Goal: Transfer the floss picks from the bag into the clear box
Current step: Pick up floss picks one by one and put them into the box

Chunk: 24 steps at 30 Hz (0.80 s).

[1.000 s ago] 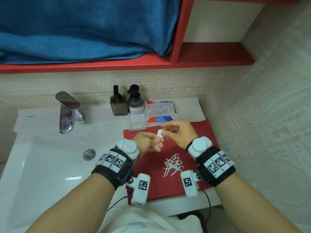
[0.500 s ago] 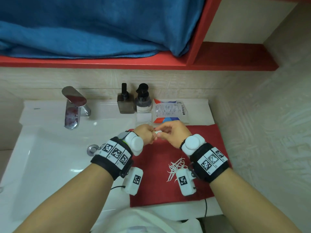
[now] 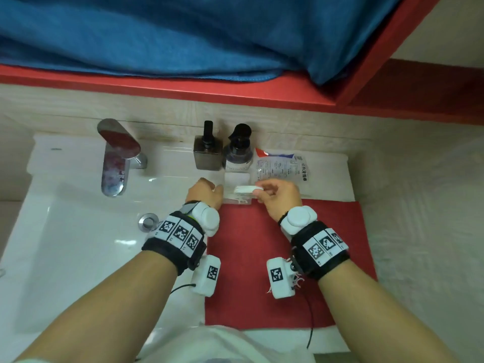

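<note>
Both hands have reached forward: right grip (image 3: 272, 195) pinches a bundle of picks (image 3: 245, 189) over the box (image 3: 237, 200), left grip (image 3: 207, 193) steadying it beside; lower flat, release inside.

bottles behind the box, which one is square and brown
The left bottle, nearer the faucet: a square brown body with a straight black top. The right bottle is round, dark, with a pump head.

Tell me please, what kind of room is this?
Most likely a bathroom: a white sink with a chrome faucet, two pump bottles by the wall, and a blue towel on the shelf above.
</note>
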Each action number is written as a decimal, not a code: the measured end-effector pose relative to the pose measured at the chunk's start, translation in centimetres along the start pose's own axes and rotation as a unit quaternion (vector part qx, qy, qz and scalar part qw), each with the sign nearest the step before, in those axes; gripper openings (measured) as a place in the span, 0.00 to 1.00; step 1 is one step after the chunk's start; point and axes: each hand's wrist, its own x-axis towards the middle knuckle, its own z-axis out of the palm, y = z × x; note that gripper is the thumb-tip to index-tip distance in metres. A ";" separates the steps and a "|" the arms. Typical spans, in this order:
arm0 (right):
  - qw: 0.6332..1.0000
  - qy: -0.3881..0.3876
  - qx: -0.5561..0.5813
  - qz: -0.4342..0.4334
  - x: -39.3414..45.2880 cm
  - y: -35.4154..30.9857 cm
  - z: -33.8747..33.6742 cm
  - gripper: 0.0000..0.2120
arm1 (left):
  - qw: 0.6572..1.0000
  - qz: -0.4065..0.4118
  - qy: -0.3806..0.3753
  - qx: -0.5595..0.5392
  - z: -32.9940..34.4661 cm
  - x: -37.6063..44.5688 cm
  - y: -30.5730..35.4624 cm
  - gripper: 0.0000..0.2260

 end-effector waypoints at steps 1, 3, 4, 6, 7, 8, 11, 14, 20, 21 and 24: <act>1.000 -0.003 -0.011 0.003 0.0 -0.1 0.2 0.08 | 1.000 -0.003 -0.011 0.000 0.2 -0.1 -0.1 0.14; 0.999 -0.006 -0.032 0.007 -0.1 -0.1 0.5 0.08 | 1.000 -0.004 -0.030 -0.008 0.5 -0.3 -0.2 0.11; 0.999 -0.009 -0.045 0.006 -0.1 -0.2 0.6 0.09 | 0.999 -0.010 -0.037 -0.022 0.6 -0.4 -0.1 0.09; 0.998 -0.018 -0.064 0.000 -0.4 -0.3 0.9 0.09 | 0.998 -0.022 -0.044 -0.046 0.7 -0.4 0.1 0.06; 0.998 -0.022 -0.067 -0.002 -0.6 -0.2 1.1 0.10 | 0.998 -0.024 -0.045 -0.046 0.8 -0.4 0.1 0.06; 0.997 -0.024 -0.067 -0.004 -0.8 -0.2 1.2 0.10 | 0.998 -0.024 -0.043 -0.050 1.0 -0.4 0.1 0.06; 0.997 -0.022 -0.072 -0.011 -1.2 -0.3 1.4 0.11 | 0.995 -0.030 -0.047 -0.080 1.6 0.1 -0.3 0.07; 0.997 -0.019 -0.079 -0.014 -1.1 -0.3 1.5 0.11 | 0.992 -0.036 -0.052 -0.105 2.1 0.7 -0.6 0.08; 0.992 -0.032 -0.119 -0.031 -0.6 -0.4 1.1 0.12 | 0.991 -0.033 -0.063 -0.114 2.5 0.6 -0.5 0.08; 0.992 -0.029 -0.121 -0.033 -0.6 -0.4 1.0 0.12 | 0.990 -0.034 -0.064 -0.120 2.6 0.5 -0.4 0.08; 0.991 -0.030 -0.125 -0.029 -0.6 -0.5 0.8 0.12 | 0.989 -0.041 -0.061 -0.126 2.9 0.4 -0.4 0.07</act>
